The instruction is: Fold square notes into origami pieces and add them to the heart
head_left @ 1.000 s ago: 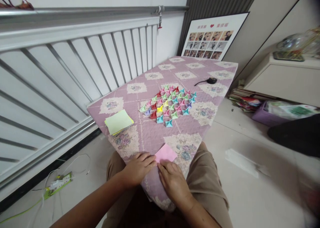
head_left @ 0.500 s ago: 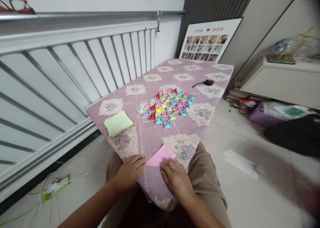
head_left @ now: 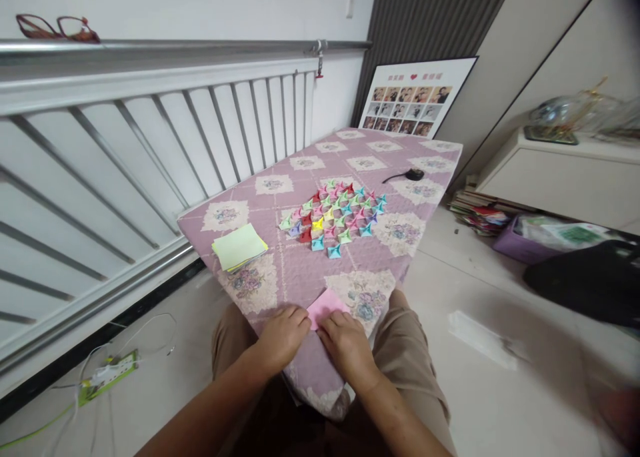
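Observation:
A pink sheet of folding paper (head_left: 327, 302) lies folded at the near end of the table, one corner pointing away from me. My left hand (head_left: 284, 337) has its fingers closed at the paper's left edge. On its near right side, my right hand (head_left: 347, 345) presses down with bent fingers. Both hands cover parts of the sheet, so the near edge is partly hidden. Beyond them, several small folded paper pieces (head_left: 330, 213) in red, pink, green, blue and yellow stand in rows. Left of those lies a stack of paper sheets (head_left: 240, 247), pale green on top.
A purple flowered cloth (head_left: 305, 270) covers the table. A black object with a thin tail (head_left: 414, 174) lies at its far right. The white radiator (head_left: 200, 137) runs along the left side. On the floor sits a power strip (head_left: 107, 377), lower left.
My left hand has moved right, onto the pink paper's left corner, and less of the sheet shows. My right hand has shifted slightly left. The view has tilted up a little.

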`<state>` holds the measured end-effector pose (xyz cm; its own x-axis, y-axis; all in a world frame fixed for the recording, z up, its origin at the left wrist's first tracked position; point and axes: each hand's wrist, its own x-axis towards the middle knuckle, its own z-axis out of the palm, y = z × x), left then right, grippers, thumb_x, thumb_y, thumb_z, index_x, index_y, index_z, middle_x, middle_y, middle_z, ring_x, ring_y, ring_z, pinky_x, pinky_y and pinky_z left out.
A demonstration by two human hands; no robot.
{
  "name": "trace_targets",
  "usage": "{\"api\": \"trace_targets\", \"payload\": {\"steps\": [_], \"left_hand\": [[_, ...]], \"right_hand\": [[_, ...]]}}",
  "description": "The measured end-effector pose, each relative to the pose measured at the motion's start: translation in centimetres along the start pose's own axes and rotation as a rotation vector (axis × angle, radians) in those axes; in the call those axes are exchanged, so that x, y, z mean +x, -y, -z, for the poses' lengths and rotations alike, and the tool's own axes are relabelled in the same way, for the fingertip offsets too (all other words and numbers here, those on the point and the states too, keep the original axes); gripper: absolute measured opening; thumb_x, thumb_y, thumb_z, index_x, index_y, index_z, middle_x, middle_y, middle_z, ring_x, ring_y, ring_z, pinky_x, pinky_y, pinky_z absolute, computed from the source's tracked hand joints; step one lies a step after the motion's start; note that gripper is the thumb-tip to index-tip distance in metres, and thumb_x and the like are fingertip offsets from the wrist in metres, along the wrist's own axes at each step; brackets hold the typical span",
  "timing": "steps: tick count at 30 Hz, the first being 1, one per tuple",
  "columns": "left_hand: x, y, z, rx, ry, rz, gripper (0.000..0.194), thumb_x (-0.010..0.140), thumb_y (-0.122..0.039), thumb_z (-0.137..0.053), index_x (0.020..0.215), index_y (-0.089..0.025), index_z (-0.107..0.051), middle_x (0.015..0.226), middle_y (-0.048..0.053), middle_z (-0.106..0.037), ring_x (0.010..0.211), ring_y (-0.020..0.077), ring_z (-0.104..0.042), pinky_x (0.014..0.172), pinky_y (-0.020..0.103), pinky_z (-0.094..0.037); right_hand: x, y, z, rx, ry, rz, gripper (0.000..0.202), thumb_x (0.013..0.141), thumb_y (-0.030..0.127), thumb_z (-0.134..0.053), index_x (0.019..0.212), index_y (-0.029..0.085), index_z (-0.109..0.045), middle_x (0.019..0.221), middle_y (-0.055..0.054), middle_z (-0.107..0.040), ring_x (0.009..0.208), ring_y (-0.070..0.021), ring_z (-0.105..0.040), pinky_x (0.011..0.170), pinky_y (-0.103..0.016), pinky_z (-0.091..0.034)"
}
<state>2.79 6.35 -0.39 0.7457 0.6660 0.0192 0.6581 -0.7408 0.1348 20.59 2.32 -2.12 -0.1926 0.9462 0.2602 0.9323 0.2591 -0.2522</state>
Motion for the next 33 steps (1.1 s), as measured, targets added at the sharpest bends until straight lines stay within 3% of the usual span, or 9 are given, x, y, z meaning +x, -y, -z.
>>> {"api": "trace_targets", "payload": {"steps": [6, 12, 20, 24, 28, 33], "left_hand": [[-0.2, 0.6, 0.7, 0.018, 0.024, -0.019, 0.023, 0.091, -0.016, -0.047, 0.111, -0.021, -0.057, 0.113, 0.006, -0.057, 0.11, 0.0205, -0.047, 0.091, 0.032, -0.042], [0.1, -0.1, 1.0, 0.057, 0.046, 0.019, 0.02, 0.09, -0.015, -0.047, 0.105, -0.02, -0.059, 0.105, 0.007, -0.058, 0.103, 0.0216, -0.05, 0.085, 0.033, -0.044], [0.2, 0.3, -0.4, 0.002, -0.057, 0.061, 0.017, 0.09, -0.017, -0.05, 0.1, -0.02, -0.063, 0.104, 0.005, -0.062, 0.101, 0.0203, -0.052, 0.088, 0.034, -0.043], [0.5, 0.3, 0.6, -0.122, -0.139, 0.113, 0.02, 0.091, -0.016, -0.047, 0.096, -0.021, -0.066, 0.101, 0.004, -0.065, 0.098, 0.019, -0.055, 0.089, 0.033, -0.044], [0.5, -0.3, 3.7, -0.371, -0.294, 0.13, 0.024, 0.091, -0.016, -0.043, 0.096, -0.021, -0.066, 0.1, 0.003, -0.067, 0.094, 0.0168, -0.059, 0.087, 0.031, -0.047], [0.4, -0.3, 6.8, -0.537, -0.729, 0.265, 0.02, 0.088, -0.019, -0.047, 0.102, -0.02, -0.061, 0.105, 0.006, -0.066, 0.101, 0.0172, -0.059, 0.092, 0.032, -0.047]], "right_hand": [[0.0, 0.4, 0.3, -0.01, -0.001, -0.021, 0.008, 0.084, 0.03, -0.063, 0.085, 0.022, -0.063, 0.088, -0.004, -0.06, 0.085, -0.0195, -0.051, 0.072, -0.031, -0.031], [0.1, 0.3, 0.1, -0.075, -0.014, 0.029, 0.01, 0.089, 0.029, -0.056, 0.083, 0.022, -0.06, 0.087, -0.003, -0.06, 0.083, -0.0188, -0.051, 0.071, -0.031, -0.03], [-0.2, 0.2, -0.2, -0.107, -0.054, 0.071, 0.013, 0.09, 0.024, -0.053, 0.08, 0.021, -0.059, 0.083, -0.003, -0.06, 0.081, -0.0188, -0.051, 0.072, -0.031, -0.032], [-0.1, 0.1, 0.4, -0.074, -0.056, 0.084, 0.012, 0.089, 0.023, -0.054, 0.079, 0.02, -0.06, 0.082, -0.004, -0.059, 0.078, -0.0184, -0.051, 0.07, -0.03, -0.035], [0.8, 0.5, 2.5, 0.134, -0.119, 0.053, 0.018, 0.09, 0.02, -0.05, 0.075, 0.019, -0.059, 0.078, -0.003, -0.057, 0.075, -0.0168, -0.052, 0.069, -0.027, -0.039], [2.7, 1.5, 4.5, 0.645, -0.143, -0.102, 0.019, 0.089, 0.028, -0.049, 0.074, 0.02, -0.057, 0.07, 0.0, -0.056, 0.066, -0.0134, -0.053, 0.062, -0.024, -0.041]]}}
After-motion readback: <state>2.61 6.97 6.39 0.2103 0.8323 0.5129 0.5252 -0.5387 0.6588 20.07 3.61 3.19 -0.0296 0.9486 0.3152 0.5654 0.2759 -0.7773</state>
